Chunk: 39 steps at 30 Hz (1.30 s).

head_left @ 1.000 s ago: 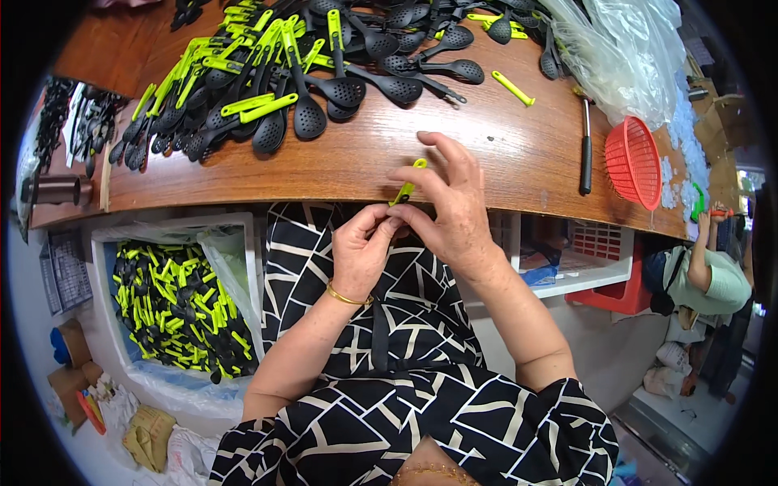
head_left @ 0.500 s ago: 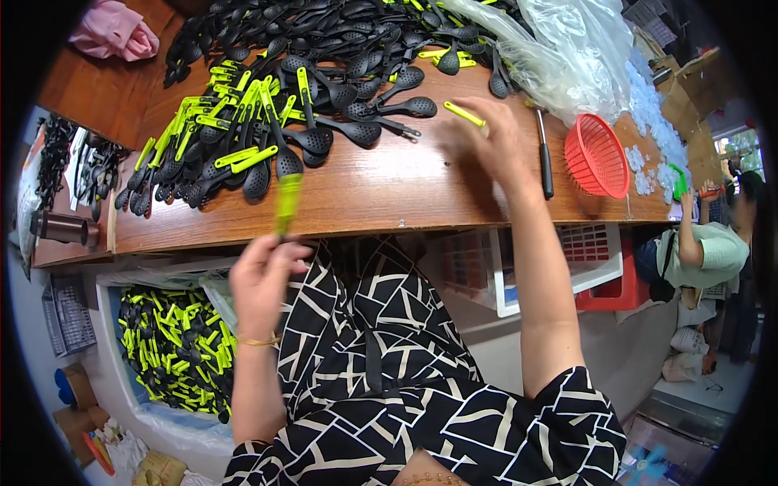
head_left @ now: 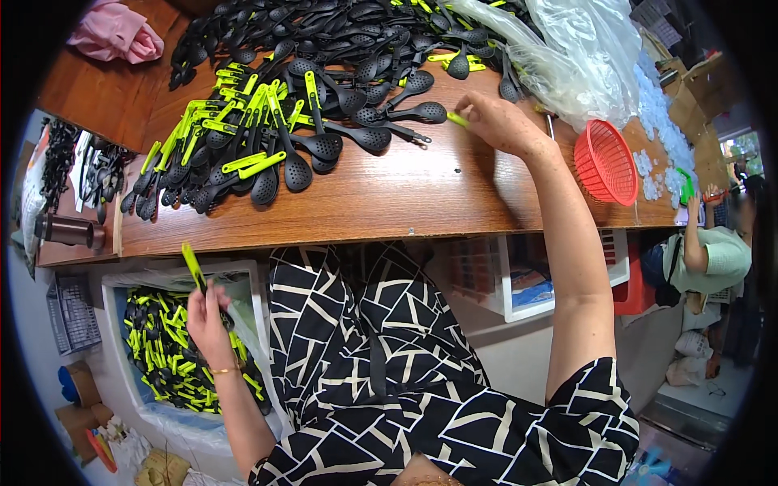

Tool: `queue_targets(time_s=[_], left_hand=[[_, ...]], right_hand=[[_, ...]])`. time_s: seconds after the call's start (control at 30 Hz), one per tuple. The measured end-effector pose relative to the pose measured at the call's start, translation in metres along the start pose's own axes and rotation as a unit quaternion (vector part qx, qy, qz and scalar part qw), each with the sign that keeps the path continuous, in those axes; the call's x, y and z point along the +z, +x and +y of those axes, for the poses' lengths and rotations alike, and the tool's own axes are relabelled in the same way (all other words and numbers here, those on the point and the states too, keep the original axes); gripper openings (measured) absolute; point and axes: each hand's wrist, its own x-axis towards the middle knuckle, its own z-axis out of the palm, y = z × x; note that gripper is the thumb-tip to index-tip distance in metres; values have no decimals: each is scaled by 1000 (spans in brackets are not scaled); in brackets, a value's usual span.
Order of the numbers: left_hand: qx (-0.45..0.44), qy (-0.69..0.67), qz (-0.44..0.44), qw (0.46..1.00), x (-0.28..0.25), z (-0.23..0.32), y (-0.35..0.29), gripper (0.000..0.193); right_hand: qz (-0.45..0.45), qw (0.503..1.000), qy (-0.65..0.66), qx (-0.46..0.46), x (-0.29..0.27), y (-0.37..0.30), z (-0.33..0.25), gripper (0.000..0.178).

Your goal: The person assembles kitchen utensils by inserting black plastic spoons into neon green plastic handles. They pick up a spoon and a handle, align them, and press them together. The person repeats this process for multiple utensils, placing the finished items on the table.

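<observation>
My left hand (head_left: 209, 324) is closed on a black kitchen spoon (head_left: 193, 266) whose lime-green handle sticks up. It is over the near edge of a lined bin (head_left: 261, 304) full of black spoons with lime handles (head_left: 174, 348); the held spoon's bowl is mostly hidden. Above the table, my right hand (head_left: 504, 127) pinches a lime-green handle piece (head_left: 458, 119) by one end. Just left of that piece, bare-stemmed black slotted spoons (head_left: 424, 112) lie on the wood. A heap of slotted spoons with lime handles (head_left: 243, 134) spreads over the table's left part.
More black spoons (head_left: 324, 36) pile along the back of the wooden table (head_left: 365, 198). Clear plastic bags (head_left: 575, 49) lie at the back right, beside a red basket (head_left: 606, 162). A pink cloth (head_left: 116, 31) rests at far left. Another person (head_left: 713, 255) works at right.
My left hand has moved left and down with the spoon, from the table edge to over the bin. My right hand still holds the green piece, now lower and nearer the slotted spoons.
</observation>
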Motion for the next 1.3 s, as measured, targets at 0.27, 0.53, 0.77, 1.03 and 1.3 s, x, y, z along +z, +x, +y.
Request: queue_targets(time_s=[0.27, 0.53, 0.77, 1.03, 1.3], left_hand=[[261, 142, -54, 953, 112, 133, 106, 38], [368, 60, -200, 906, 197, 143, 31, 23], [-19, -212, -375, 902, 249, 131, 8, 37], [-147, -315, -369, 862, 270, 125, 18, 24], [-1, -197, -420, 886, 270, 113, 9, 32]], right_hand=[[192, 972, 86, 109, 24, 68, 36, 32], [241, 970, 31, 18, 39, 60, 17, 24], [235, 931, 200, -193, 39, -39, -81, 16], [-37, 934, 341, -102, 12, -36, -69, 22], [54, 997, 33, 45, 9, 7, -8, 38]])
